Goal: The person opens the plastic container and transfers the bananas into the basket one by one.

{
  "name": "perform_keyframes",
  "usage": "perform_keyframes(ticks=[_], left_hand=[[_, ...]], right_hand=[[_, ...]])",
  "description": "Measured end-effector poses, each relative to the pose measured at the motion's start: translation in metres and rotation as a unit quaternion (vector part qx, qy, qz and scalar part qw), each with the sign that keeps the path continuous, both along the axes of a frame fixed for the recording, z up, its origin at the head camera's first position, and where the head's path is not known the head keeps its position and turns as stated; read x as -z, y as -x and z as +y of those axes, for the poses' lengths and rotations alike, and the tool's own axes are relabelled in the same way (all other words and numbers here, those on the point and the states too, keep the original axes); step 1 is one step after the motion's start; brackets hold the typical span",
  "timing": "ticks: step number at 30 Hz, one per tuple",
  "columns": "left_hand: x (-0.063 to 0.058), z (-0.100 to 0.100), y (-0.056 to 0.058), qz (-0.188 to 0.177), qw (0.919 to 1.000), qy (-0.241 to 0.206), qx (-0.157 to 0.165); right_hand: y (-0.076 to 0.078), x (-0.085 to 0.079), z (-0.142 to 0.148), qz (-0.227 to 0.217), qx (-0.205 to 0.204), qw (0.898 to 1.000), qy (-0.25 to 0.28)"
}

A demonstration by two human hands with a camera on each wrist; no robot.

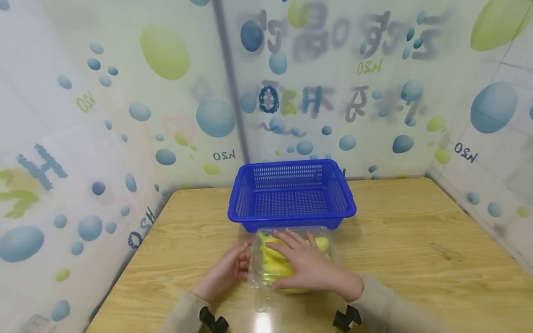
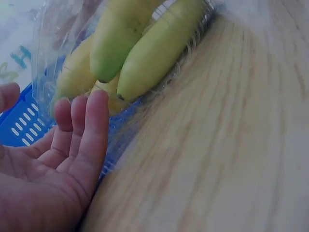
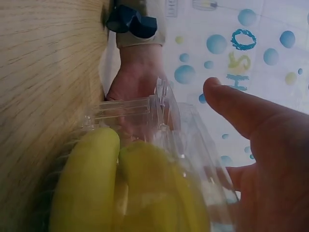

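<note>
A clear plastic clamshell box [image 1: 255, 273] of yellow bananas [image 1: 275, 264] lies on the table, right in front of the blue basket. Across its lid my right hand [image 1: 310, 266] is spread, fingers apart and fairly straight. The right wrist view shows that hand [image 3: 277, 145] along the lid's outer face, with the bananas [image 3: 87, 179] inside. At the box's left side is my left hand [image 1: 229, 270], its fingers loosely bent and fingertips right by the plastic. The left wrist view shows its palm [image 2: 53, 174] turned up, below the greenish banana tips [image 2: 154, 58].
Behind the box stands a blue perforated plastic basket [image 1: 291, 216], close to the back wall. The wooden table [image 1: 416, 259] extends to both sides. Patterned sheets [image 1: 354, 138] with blue and green dots enclose it at the back, left and right.
</note>
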State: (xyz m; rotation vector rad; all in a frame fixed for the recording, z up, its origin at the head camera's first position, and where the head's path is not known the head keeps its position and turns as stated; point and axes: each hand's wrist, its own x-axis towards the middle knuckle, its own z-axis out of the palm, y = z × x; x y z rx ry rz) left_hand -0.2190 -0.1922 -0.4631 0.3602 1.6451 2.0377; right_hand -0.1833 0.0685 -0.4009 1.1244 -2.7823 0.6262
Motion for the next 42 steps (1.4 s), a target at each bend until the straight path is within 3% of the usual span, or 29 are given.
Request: perform_keyframes(ticks=[9,16,33,42], left_hand=[[0.007,-0.007,0.005,-0.001,0.9983,-0.047,0.036],[0.011,-0.009,0.006,0.02,0.995,-0.067,0.072],[0.016,-0.011,0.011,0.036,0.9973,-0.026,0.059],[0.015,-0.012,0.008,0.037,0.9967,-0.033,0.064]], right_hand=[[-0.001,0.003,-0.004,-0.001,0.012,0.999,-0.048],[-0.003,0.003,-0.003,0.003,0.017,0.998,-0.059],[-0.002,0.006,-0.003,0.022,0.021,0.998,-0.06],[-0.004,0.005,-0.005,0.022,0.024,0.997,-0.065]])
